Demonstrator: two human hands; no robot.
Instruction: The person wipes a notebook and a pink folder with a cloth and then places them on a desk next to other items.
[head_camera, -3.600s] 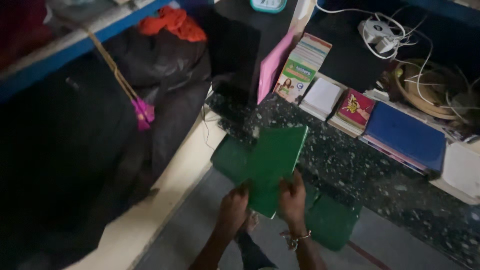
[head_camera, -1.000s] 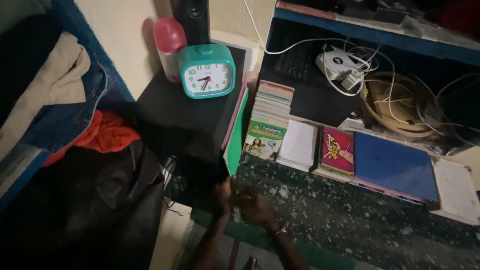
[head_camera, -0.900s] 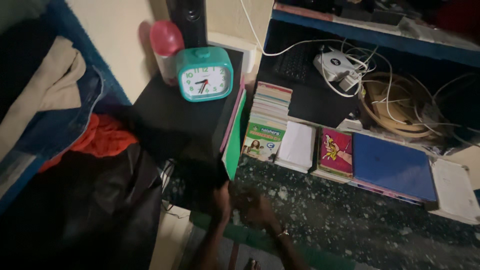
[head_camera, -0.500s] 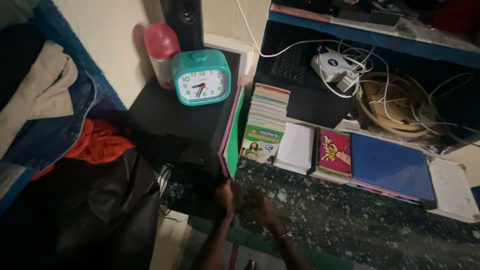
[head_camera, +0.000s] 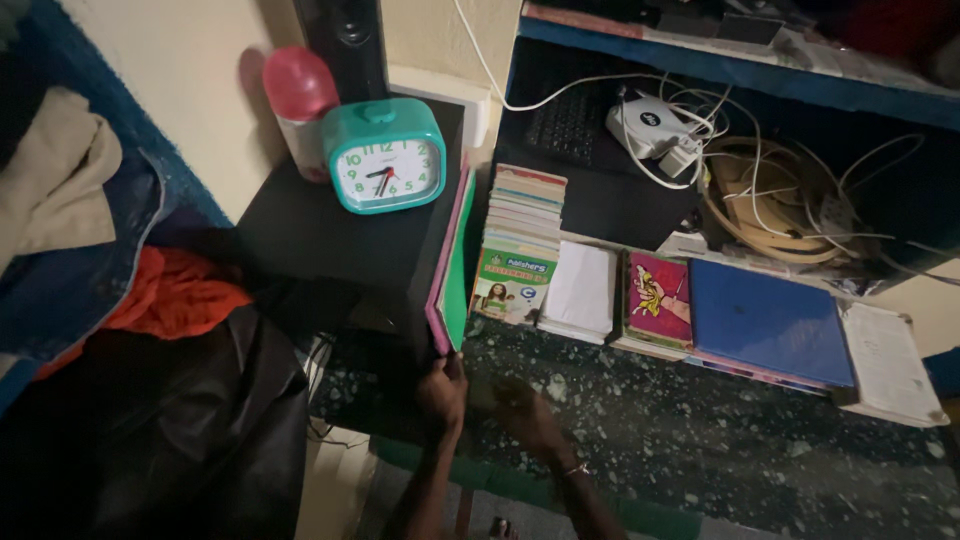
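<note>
Reaching up from the bottom edge, the left hand (head_camera: 441, 393) has its fingers pressed together against the lower corner of a thin green folder (head_camera: 458, 270) that stands on edge, wedged upright between a black speaker box (head_camera: 340, 240) and a stack of books (head_camera: 520, 240). A pink folder (head_camera: 441, 270) stands flat against the green one on the box side. The right hand (head_camera: 525, 415) hovers low over the dark speckled surface (head_camera: 700, 440) just beside the left hand, blurred, so I cannot tell whether its fingers are apart or together; a thin bracelet (head_camera: 574, 468) circles its wrist.

On top of the black box sits a teal alarm clock (head_camera: 385, 155), and just behind it a white bottle with a pink cap (head_camera: 297, 105) stands against the wall, beside a tall black speaker (head_camera: 340, 45). Along the back of the surface, to the right of the book stack, lie a white booklet (head_camera: 580, 290), a pink book (head_camera: 658, 298), a blue folder (head_camera: 765, 320) and some white papers (head_camera: 885, 362), side by side. In the shelf recess behind them rest a white adapter (head_camera: 655, 130) with tangled cables and a coil of beige cord (head_camera: 770, 195). To the left, a heap of clothes (head_camera: 110, 290) shows beige, blue, orange and black cloth
</note>
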